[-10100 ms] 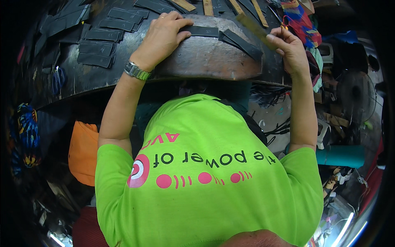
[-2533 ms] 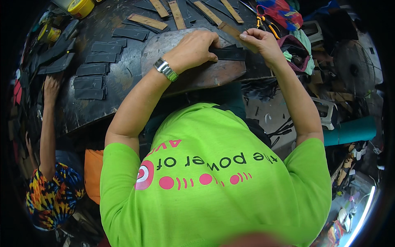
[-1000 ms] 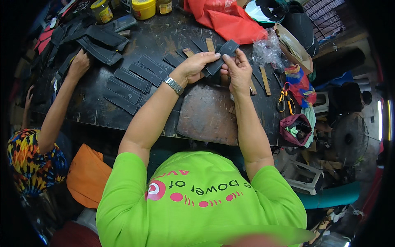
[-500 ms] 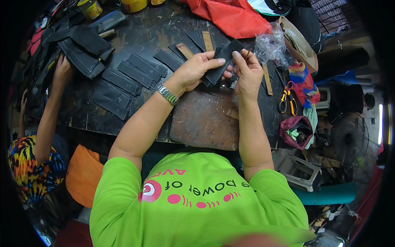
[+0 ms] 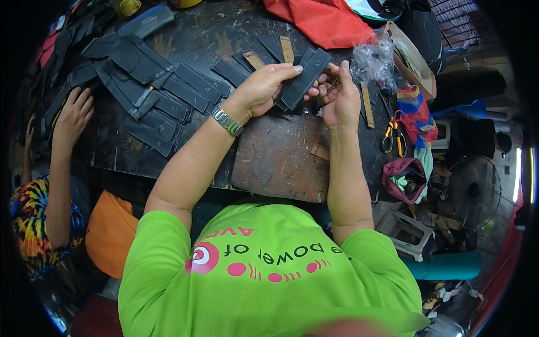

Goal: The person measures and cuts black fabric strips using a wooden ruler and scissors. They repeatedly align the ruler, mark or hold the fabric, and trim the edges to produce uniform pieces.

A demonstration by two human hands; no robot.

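Note:
My left hand grips a small stack of flat black strips, thumb pressed on top. The strips are held tilted above the table, and the top one bears a pale handwritten mark. Close against their right edge is my right hand, its fingers curled and thumb raised. Something thin and brownish seems to lie between those fingers, too small to make out. More black strips lie fanned beyond my left hand, with short tan wooden pieces among them. A worn brown board lies below my hands.
Overlapping black strips and pocket-like black pieces cover the table's left. A co-worker's hand rests beside them. To the right are orange-handled pliers, clear plastic wrap and a maroon pouch. Red cloth lies at the far side.
My right fingers have come off the top strip's upper end and sit beside the stack. The co-worker's black pocket-like pieces now lie farther right, over the laid-out strips, and that person's hand has lowered.

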